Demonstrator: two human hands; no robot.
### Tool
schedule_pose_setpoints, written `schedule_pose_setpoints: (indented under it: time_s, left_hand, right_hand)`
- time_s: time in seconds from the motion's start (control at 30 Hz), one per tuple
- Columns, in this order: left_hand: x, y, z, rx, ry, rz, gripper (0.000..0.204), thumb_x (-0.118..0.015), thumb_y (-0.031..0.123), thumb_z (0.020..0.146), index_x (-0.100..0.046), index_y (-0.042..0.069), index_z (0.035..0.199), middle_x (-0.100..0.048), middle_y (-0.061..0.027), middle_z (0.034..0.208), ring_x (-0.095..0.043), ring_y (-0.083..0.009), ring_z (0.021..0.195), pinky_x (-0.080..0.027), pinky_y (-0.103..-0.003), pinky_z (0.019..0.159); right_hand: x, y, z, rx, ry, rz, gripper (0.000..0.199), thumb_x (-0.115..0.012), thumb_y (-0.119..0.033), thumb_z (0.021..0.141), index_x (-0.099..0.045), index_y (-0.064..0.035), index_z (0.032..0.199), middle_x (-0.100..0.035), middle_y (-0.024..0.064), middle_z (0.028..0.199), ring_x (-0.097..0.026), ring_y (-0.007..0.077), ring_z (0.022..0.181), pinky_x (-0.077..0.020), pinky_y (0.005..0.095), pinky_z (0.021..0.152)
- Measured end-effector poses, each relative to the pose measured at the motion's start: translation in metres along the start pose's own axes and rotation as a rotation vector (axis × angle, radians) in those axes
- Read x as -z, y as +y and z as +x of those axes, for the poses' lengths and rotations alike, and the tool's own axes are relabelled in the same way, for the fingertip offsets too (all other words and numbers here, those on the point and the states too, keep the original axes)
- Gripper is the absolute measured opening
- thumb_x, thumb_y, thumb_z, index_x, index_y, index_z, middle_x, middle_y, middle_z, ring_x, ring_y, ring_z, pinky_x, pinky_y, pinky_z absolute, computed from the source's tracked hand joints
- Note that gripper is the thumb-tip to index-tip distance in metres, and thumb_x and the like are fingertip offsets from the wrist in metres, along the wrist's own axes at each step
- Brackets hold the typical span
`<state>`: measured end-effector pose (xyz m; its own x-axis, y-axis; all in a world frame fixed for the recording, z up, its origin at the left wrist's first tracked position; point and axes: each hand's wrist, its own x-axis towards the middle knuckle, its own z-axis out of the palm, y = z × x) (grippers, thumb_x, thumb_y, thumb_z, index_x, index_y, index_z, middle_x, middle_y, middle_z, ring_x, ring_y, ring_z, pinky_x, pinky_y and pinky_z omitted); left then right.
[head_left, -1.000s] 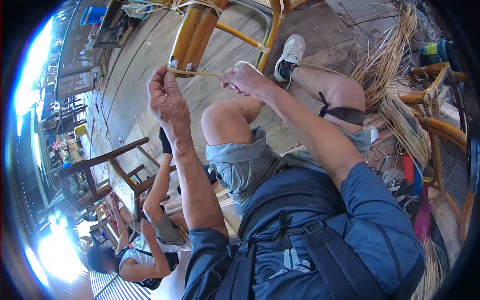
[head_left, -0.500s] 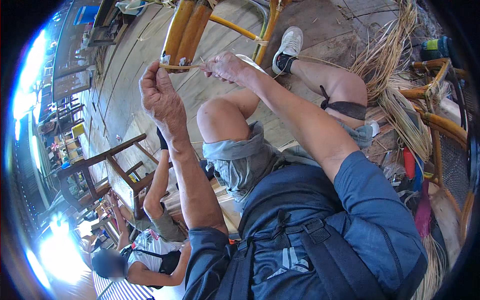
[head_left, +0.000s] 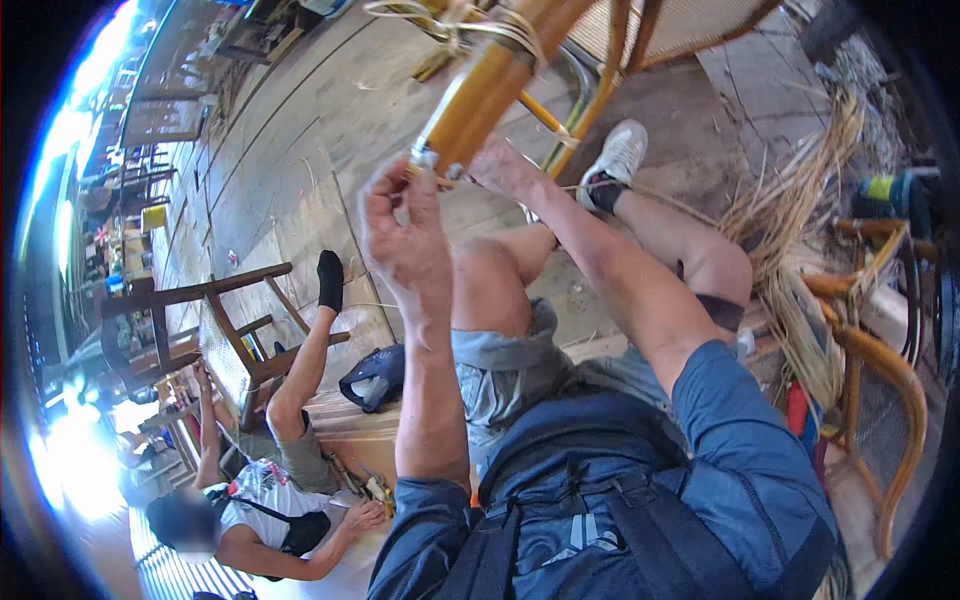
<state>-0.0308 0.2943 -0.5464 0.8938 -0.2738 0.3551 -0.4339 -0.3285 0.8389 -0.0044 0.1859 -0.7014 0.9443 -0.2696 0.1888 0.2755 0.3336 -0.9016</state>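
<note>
At the left a co-worker [head_left: 270, 500] sits on the plank floor [head_left: 290, 160] by one dark wooden chair frame [head_left: 215, 330], a dark bag [head_left: 375, 378] beside them. Your left hand [head_left: 405, 235] pinches a thin cane strip [head_left: 432, 178] at the end of the rattan chair leg [head_left: 485, 85]; your right hand [head_left: 505, 165] grips the same strip just beside it. Loose cane strands [head_left: 800, 240] pile at the right.
</note>
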Motion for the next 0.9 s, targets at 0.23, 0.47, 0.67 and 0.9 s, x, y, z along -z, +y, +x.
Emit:
schedule_pose_setpoints:
  time_s: [0.23, 0.47, 0.67, 0.9]
  left_hand:
    - [0.004, 0.003, 0.001, -0.176, 0.031, 0.174, 0.021, -0.063, 0.007, 0.082, -0.056, 0.003, 0.101, -0.060, -0.0096, 0.097, -0.056, -0.0163, 0.088, -0.044, -0.028, 0.081]
    - [0.005, 0.002, 0.004, -0.194, 0.012, 0.064, 0.028, -0.068, 0.003, 0.073, -0.057, 0.006, 0.099, -0.061, -0.0102, 0.096, -0.058, -0.0249, 0.089, -0.041, -0.036, 0.083]
    - [0.012, -0.001, 0.009, -0.200, -0.085, 0.071, 0.028, -0.069, 0.009, 0.073, -0.057, 0.008, 0.098, -0.062, -0.0081, 0.095, -0.056, -0.0262, 0.088, -0.041, -0.037, 0.083]
    - [0.017, 0.002, 0.013, -0.149, -0.057, 0.069, 0.028, -0.072, 0.012, 0.069, -0.061, 0.010, 0.096, -0.059, -0.0097, 0.097, -0.055, -0.0277, 0.088, -0.041, -0.039, 0.083]
  right_hand:
    - [-0.018, -0.010, 0.061, -0.003, -0.014, -0.412, 0.031, -0.055, -0.034, 0.088, -0.058, -0.0046, 0.076, -0.048, 0.0095, 0.064, -0.043, 0.0123, 0.062, -0.0395, 0.0311, 0.054]
    - [-0.040, -0.063, 0.096, 0.254, -0.233, -0.437, 0.023, -0.054, -0.022, 0.081, -0.055, 0.0013, 0.078, -0.046, 0.0041, 0.067, -0.043, 0.0093, 0.063, -0.0391, 0.0252, 0.057]
    - [-0.044, -0.081, 0.093, 0.324, -0.244, -0.240, 0.061, -0.058, -0.063, 0.072, -0.053, -0.0030, 0.085, -0.049, 0.0061, 0.067, -0.047, 0.0143, 0.056, -0.0392, 0.0269, 0.050]
    - [-0.041, -0.084, 0.092, 0.505, -0.292, -0.260, 0.090, -0.048, -0.081, 0.052, -0.055, 0.0017, 0.088, -0.043, 0.0027, 0.064, -0.040, 0.0088, 0.052, -0.0304, 0.0236, 0.044]
